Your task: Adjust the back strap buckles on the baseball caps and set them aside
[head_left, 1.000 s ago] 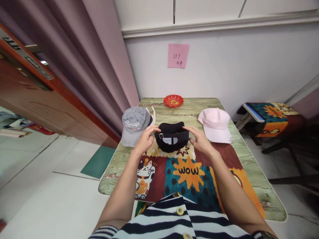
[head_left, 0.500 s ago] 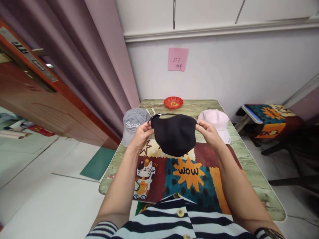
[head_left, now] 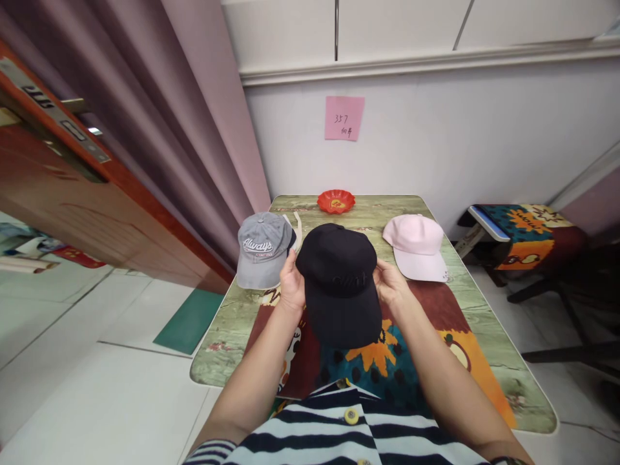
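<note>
Black all over, the baseball cap [head_left: 339, 284] was between your two hands in the middle of the frame, its crown up and its brim pointing towards the bottom edge. Dark raised lettering showed on its front, too faint to read. Your left hand [head_left: 292, 287] was half curled against the cap's left side, and your right hand [head_left: 389, 283] gripped its right side, with some fingertips out of sight behind the fabric. You had the cap over the patchwork cloth [head_left: 431, 303], covering part of an orange burst; whether it touched the cloth could not be told.

Left of centre sat the grey "Always" cap [head_left: 264, 248], close by your left hand, brim also towards you. Right of centre, the pale pink cap [head_left: 417, 242] lay near your right hand. At the table's [head_left: 526, 394] far end, upper centre, stood a red scalloped dish [head_left: 336, 202], with a pink note [head_left: 345, 118] reading "357" on the wall above. A mauve curtain [head_left: 208, 97] and wooden door [head_left: 121, 213] filled the upper left. Your striped shirt [head_left: 334, 436] showed at the bottom.
</note>
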`<state>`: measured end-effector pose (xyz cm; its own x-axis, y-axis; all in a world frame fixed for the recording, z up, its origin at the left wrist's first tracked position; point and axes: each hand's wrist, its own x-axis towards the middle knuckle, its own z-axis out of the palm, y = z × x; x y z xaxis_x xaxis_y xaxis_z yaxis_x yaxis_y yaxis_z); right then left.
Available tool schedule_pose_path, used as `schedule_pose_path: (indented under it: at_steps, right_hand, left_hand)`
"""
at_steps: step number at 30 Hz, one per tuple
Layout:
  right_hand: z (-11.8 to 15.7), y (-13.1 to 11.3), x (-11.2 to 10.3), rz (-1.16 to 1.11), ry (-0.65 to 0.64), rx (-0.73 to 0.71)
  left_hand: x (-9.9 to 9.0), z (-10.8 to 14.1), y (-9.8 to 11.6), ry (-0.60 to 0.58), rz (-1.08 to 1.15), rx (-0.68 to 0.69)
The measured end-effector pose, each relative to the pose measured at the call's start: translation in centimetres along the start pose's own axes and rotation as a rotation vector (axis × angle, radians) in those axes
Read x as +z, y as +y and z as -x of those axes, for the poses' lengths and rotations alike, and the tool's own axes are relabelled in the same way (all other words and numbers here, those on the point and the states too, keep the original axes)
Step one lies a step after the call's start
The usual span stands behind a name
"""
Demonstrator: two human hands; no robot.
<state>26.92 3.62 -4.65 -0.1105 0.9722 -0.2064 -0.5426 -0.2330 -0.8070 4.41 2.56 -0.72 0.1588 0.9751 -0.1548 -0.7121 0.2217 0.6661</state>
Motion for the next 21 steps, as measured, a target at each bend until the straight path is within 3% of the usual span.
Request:
schedule_pose_path:
  at_steps: [6, 10, 15, 21]
  right_hand:
    - [3.1, -0.3, 0.9, 0.122, -0.152, -0.164]
    - [4.5, -0.5, 1.6, 0.209, -0.107, -0.271]
    - [4.5, -0.4, 1.7, 0.154, -0.024, -0.34]
    - [4.7, 0.7, 0.7, 0.203, -0.062, -0.333]
  left_hand:
    - [0.0, 0.8, 0.0, -0.086, -0.054, -0.098]
    - [-0.3, 0.9, -0.8, -0.106, -0.023, -0.164]
    - [-0.6, 1.1, -2.1, -0.146, -0.002, -0.224]
    - [0.0, 2.6, -3.0, -0.189, -0.004, -0.187]
